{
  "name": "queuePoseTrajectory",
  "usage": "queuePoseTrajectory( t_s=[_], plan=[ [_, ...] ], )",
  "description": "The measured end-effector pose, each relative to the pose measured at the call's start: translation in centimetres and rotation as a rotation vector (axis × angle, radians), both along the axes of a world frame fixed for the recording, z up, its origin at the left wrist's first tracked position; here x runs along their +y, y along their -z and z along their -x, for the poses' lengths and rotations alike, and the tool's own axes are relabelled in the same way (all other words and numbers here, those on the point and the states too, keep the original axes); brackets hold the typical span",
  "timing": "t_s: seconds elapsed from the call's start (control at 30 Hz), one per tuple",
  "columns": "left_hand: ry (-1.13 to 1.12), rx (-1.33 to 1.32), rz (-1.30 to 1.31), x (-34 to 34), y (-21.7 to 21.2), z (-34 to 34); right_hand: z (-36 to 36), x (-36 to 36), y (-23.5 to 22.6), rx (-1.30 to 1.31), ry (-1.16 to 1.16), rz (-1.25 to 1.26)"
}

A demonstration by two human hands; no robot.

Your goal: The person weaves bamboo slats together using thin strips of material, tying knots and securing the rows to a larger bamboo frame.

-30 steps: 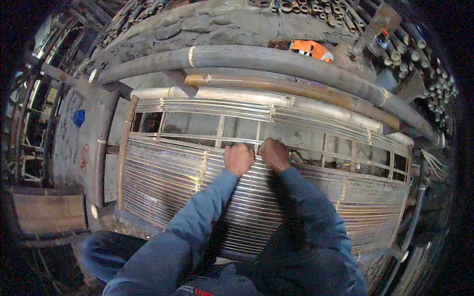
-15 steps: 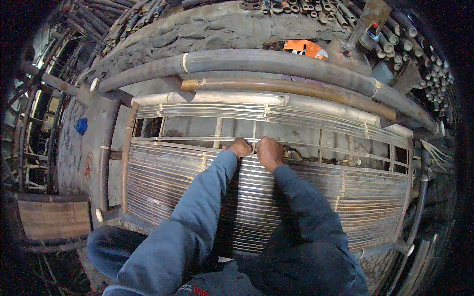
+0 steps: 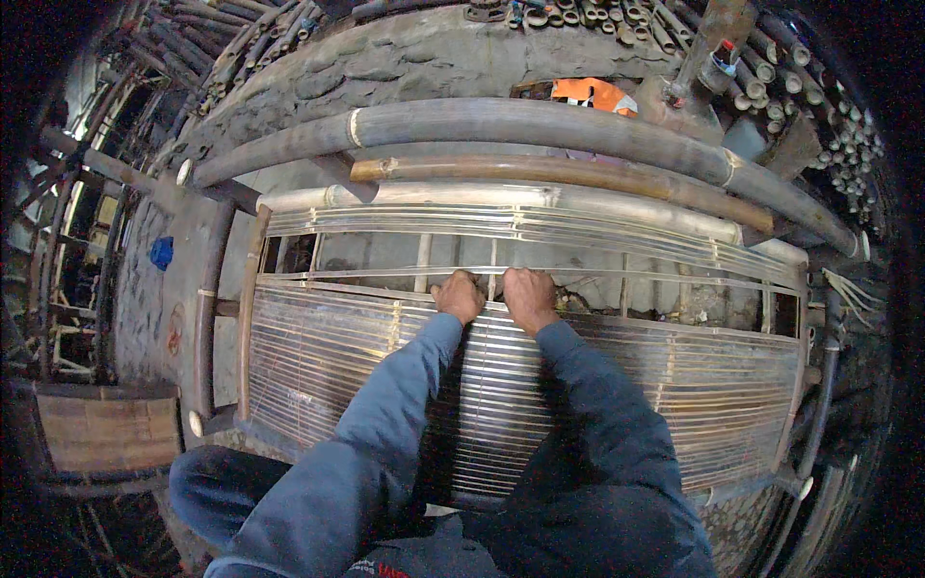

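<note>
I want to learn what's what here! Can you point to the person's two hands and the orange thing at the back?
left hand (image 3: 459, 295), head view, on the back of the hand, resting on the bamboo slats.
right hand (image 3: 528, 295), head view, on the back of the hand.
orange cloth (image 3: 590, 94), head view, on its middle.

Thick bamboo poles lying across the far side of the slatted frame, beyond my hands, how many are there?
3. A grey pole lies farthest; a brown pole sits just nearer; a pale pole forms the slatted frame's top edge. Others may be hidden in the dark stacks around.
</note>
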State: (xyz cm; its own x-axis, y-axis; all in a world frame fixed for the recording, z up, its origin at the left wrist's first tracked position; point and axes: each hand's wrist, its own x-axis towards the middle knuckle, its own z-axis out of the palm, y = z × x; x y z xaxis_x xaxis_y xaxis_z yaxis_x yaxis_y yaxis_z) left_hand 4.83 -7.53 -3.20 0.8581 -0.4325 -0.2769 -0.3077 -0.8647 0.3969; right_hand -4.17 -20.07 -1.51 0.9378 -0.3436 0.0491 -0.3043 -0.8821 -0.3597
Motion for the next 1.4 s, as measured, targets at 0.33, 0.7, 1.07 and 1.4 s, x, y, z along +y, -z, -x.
queuePoseTrajectory(
  t_s=[0.33, 0.7, 1.07, 1.4],
  plan=[
    [0.164, 0.101, -0.195, 0.3, 0.2, -0.2, 0.8, 0.4, -0.1, 0.159, 0.143, -0.213],
    [0.56, 0.456, -0.452, -2.8, 4.0, -5.0, -0.1, 0.0, 2.3, -0.038, 0.062, -0.433],
    [0.041, -0.033, 0.096, -0.1, -0.8, 0.8, 1.8, -0.2, 0.9, -0.182, 0.119, -0.518],
    [0.011, -0.193, 0.533, 2.1, -4.0, 2.3, 7.5, 1.8, -0.6, -0.026, 0.562, -1.798]
  ],
)
